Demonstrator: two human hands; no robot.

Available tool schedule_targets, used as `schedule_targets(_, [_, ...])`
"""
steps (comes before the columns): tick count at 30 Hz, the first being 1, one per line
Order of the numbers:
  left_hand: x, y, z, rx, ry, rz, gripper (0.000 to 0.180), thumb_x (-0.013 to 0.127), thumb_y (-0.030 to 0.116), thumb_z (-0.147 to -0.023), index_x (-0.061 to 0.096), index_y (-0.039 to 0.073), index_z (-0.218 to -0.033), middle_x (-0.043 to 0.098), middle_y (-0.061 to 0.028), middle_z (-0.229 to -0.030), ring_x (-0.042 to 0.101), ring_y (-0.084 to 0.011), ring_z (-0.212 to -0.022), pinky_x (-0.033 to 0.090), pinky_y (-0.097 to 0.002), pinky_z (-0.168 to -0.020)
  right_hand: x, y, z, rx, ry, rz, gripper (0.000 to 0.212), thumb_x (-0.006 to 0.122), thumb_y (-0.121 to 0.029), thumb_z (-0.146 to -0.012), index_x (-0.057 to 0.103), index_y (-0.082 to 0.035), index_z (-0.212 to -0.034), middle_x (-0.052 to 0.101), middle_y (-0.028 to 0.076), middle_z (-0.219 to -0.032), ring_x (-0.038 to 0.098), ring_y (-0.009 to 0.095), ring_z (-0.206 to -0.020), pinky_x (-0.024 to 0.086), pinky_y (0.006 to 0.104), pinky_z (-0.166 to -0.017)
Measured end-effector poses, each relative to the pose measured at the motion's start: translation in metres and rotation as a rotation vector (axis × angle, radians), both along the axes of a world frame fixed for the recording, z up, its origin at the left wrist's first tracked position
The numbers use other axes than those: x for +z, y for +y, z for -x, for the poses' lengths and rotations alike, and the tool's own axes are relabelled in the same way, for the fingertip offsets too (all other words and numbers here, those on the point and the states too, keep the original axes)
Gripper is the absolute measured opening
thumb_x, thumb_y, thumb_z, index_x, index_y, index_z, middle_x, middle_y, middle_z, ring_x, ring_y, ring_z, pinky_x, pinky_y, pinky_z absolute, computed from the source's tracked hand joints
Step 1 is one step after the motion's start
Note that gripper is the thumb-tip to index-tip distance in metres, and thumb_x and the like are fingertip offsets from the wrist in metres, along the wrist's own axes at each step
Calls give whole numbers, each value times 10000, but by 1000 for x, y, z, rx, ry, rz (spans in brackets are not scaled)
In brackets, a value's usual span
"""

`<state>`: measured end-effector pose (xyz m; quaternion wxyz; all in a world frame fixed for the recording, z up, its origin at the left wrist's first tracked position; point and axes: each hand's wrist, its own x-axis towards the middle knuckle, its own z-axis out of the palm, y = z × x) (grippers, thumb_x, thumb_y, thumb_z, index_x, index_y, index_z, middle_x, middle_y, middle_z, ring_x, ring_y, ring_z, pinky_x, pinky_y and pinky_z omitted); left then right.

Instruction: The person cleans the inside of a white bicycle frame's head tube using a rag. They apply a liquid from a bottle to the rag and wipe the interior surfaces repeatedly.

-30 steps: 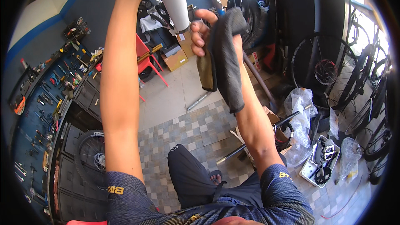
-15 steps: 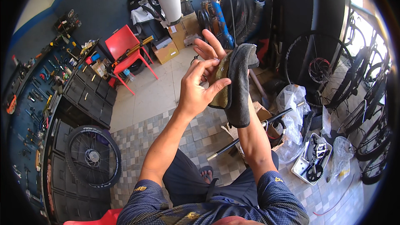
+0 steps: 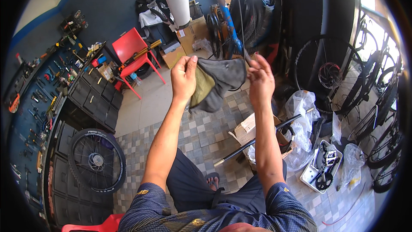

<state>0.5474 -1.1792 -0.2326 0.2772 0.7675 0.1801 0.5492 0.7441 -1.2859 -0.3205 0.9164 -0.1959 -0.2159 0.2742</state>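
A grey cloth (image 3: 225, 74) with an olive-yellow patch hangs spread between my two hands, its lower edge drooping. My left hand (image 3: 184, 79) pinches its upper left corner, thumb on top. At the cloth's right end my right hand (image 3: 261, 79) is closed with fingers curled on the edge; part of that grip is hidden. Just beyond the cloth stands a bicycle frame with a blue tube (image 3: 227, 19), and a thick white tube (image 3: 175, 0) comes down from above to its left.
A red chair (image 3: 128, 49) and cardboard boxes stand at the back left. Tools hang on the left wall above dark drawers, with a wheel (image 3: 96, 161) leaning there. On the right are an open box (image 3: 246, 131), a black rod, plastic wrap, a parts tray (image 3: 322, 167) and bicycles.
The cloth has come off my right hand, which it covered before. Now it is stretched out flat between both hands, and my hands have moved apart.
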Motion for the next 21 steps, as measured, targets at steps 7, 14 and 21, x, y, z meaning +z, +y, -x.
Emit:
schedule_targets(7, [-11,-17,-13,-428,-156,644,263,613,294,-1065,666,49,-984,606,52,-853,541,-40,-777,448,-223,-693,4,-4,35,-139,-753,320,648,708,-267,-986,417,-66,-1528,607,128,-1323,600,196,-1167,491,325,-979])
schedule_targets(14, [-13,28,19,-420,368,327,384,704,404,-992,577,131,-755,504,106,-741,476,-22,-714,415,-248,-634,15,-18,16,277,-669,406,281,781,-300,-947,754,-20,-930,653,-55,-760,535,25,-694,435,223,-627])
schedule_targets(21, [10,39,42,-199,769,62,395,723,358,-977,681,-7,-831,530,24,-689,471,-56,-693,399,-277,-640,9,-29,0,-37,-829,556,239,783,-264,-938,739,-30,-914,655,-52,-772,548,26,-696,432,234,-636])
